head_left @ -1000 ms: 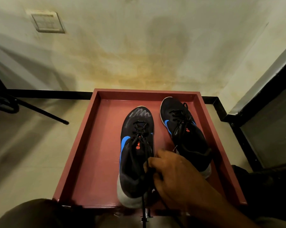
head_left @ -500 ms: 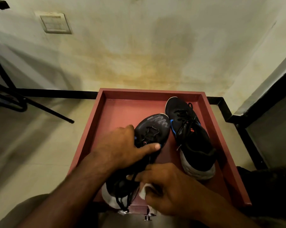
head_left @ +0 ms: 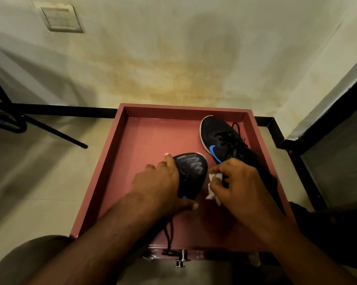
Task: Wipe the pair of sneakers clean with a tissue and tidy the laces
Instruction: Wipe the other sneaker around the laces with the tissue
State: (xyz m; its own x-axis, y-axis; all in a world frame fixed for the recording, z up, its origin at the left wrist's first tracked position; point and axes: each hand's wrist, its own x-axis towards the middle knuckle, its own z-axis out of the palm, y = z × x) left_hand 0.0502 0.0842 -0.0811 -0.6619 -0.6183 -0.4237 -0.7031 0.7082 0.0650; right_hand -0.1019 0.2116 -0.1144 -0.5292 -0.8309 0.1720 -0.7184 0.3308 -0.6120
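Observation:
Two black sneakers with blue logos are in a reddish-brown tray (head_left: 112,161). My left hand (head_left: 159,184) grips the near sneaker (head_left: 193,171) around its middle and holds it lifted, toe pointing away; its loose black lace (head_left: 169,237) hangs down over the tray's front edge. My right hand (head_left: 241,188) pinches a crumpled white tissue (head_left: 213,187) right beside that sneaker's right side. The other sneaker (head_left: 220,140) lies at the tray's back right, its laces loose, its heel hidden behind my right hand.
The tray rests on a pale floor against a stained wall. Black metal stand legs (head_left: 56,132) stretch across the floor at left. A dark-framed panel (head_left: 327,161) stands at right. A small metal knob (head_left: 181,259) sticks out below the tray's front edge.
My left hand came in and took hold of the near sneaker, lifting and turning it. My right hand let go of the lace area and brought the tissue up beside the shoe.

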